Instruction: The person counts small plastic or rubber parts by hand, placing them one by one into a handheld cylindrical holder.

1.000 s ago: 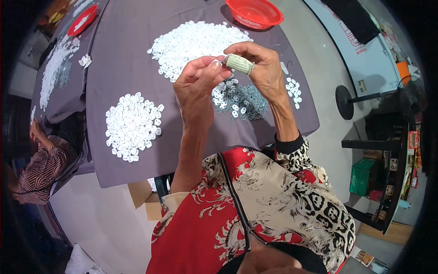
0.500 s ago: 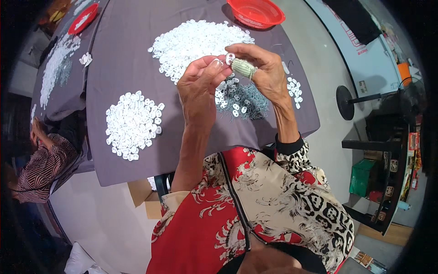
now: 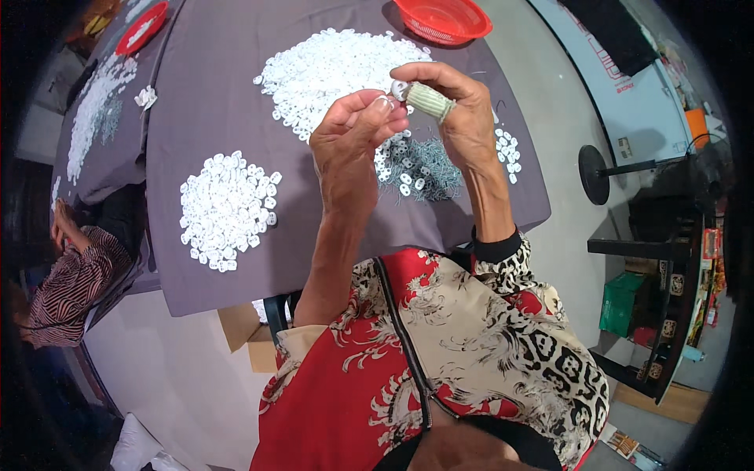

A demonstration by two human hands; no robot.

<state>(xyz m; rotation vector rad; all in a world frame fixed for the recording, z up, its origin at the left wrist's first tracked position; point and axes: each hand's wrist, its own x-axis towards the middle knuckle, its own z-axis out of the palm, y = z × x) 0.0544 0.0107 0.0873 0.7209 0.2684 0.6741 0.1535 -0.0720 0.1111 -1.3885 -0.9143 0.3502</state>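
Observation:
Over the table (image 3: 302, 184), my two hands meet at the fingertips. A small white plastic piece with two holes (image 3: 399, 89) is pinched in my right hand (image 3: 469, 125), whose thumb wears a pale green ribbed cover (image 3: 430, 103). My left hand (image 3: 349, 145) is closed thumb to forefinger right beside that piece; what it grips is too small to make out. Below the hands lies a tangled heap of thin grey-green strips (image 3: 440, 166) mixed with white two-holed pieces. Behind them spreads a large heap of white pieces (image 3: 330, 67).
A smaller white heap (image 3: 224, 208) lies at the left; a few pieces (image 3: 508, 155) lie near the right edge. A red basket (image 3: 444, 20) stands at the back. Far left, another person's arm (image 3: 75, 231) rests by a second table with a white heap (image 3: 98, 106).
My hands have shifted slightly. The white piece has turned between the fingertips, and my covered right thumb has moved a little up and right.

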